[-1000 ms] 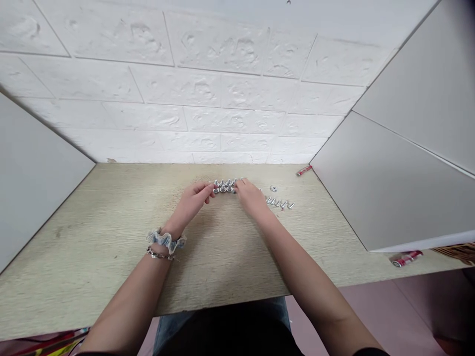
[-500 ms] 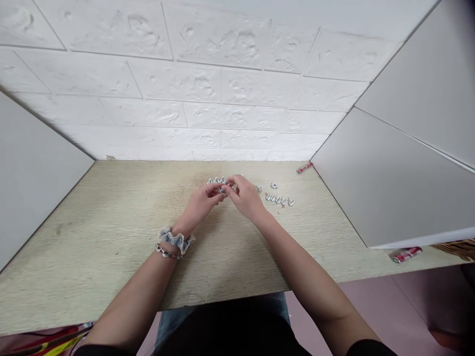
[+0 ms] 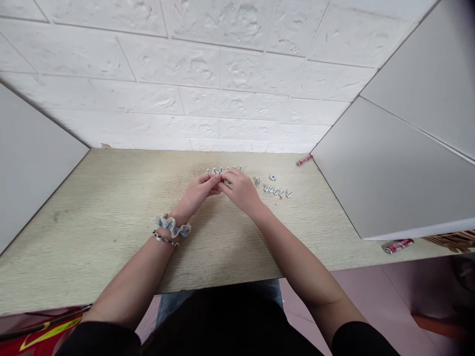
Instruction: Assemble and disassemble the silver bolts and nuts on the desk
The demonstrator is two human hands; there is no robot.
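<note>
My left hand (image 3: 200, 189) and my right hand (image 3: 242, 192) meet over the middle of the table, fingertips pinched together. Between them is a small silvery metal fastener, now almost wholly hidden by the fingers, so its exact kind does not show. Just behind the fingertips stands a row of upright bolts (image 3: 214, 171), partly covered by my right hand. To the right of that hand sit a small metal stack (image 3: 258, 181), which looks like nuts or washers, and a round washer (image 3: 272, 177). Several loose bolts (image 3: 277, 192) lie in a slanting row nearer to me.
The pale wooden table (image 3: 111, 222) ends at a white brick-patterned wall (image 3: 200, 104). Grey-white panels flank it left (image 3: 33, 163) and right (image 3: 334, 183). A red battery (image 3: 304, 160) lies at the back right corner, another red battery (image 3: 399, 246) near the front right edge.
The view has tilted slightly downward. My fingers have closed further over the metal piece, which showed between them before. More of the upright row is visible behind my right hand.
</note>
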